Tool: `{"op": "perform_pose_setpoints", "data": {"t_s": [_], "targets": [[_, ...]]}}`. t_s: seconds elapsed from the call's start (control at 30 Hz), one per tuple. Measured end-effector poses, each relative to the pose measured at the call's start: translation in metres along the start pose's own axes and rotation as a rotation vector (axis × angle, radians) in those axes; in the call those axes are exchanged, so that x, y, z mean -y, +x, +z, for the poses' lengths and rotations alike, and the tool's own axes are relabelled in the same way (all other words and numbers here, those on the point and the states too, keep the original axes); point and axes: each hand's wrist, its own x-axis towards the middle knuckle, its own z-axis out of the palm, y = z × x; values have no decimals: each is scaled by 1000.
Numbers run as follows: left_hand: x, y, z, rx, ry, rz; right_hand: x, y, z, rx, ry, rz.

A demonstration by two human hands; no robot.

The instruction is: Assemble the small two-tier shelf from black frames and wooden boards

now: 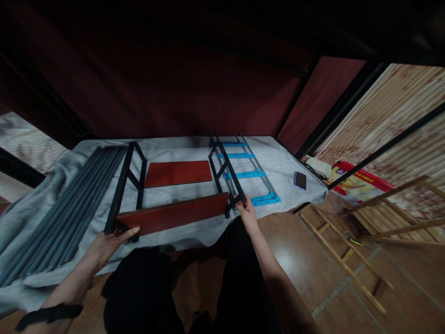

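Two frames [120,185] are gripped, by the left hand [108,244] at eight o'clock and the right hand [248,215] at five; a board [177,214] stands between.

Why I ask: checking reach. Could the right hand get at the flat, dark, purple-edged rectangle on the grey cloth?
Probably yes, if the right hand lets go of the black metal frame: low, flat blue brackets lie between, but nothing covers the rectangle.
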Motion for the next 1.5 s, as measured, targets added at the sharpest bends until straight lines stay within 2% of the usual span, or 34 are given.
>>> {"op": "perform_pose_setpoints", "data": {"t_s": [0.13,0.23,0.37,0.6,0.7,0.83,1.0,1.17,1.37,1.5], "targets": [[-5,-5,-2,24,56,28,0,-4,18,-6,229,-79],[-9,-8,-4,24,92,16,-6,-6,24,-36,253,-76],[-11,-9,-4,34,98,53,-7,-5,21,11,230,-41],[-3,-5,-4,39,77,125,-1,2,10,18,407,12],[2,-1,-4,63,32,133,-1,4,12,69,433,36],[9,4,-3,93,-27,143,-1,9,10,111,363,-2],[11,5,-2,74,-88,149,9,14,-8,120,273,-66],[19,9,0,80,-115,187,42,22,-21,91,-16,-306],[38,20,3,113,-77,236,80,40,-9,296,-471,-617],[51,25,7,114,-82,274,101,42,10,472,-594,-688]]}}
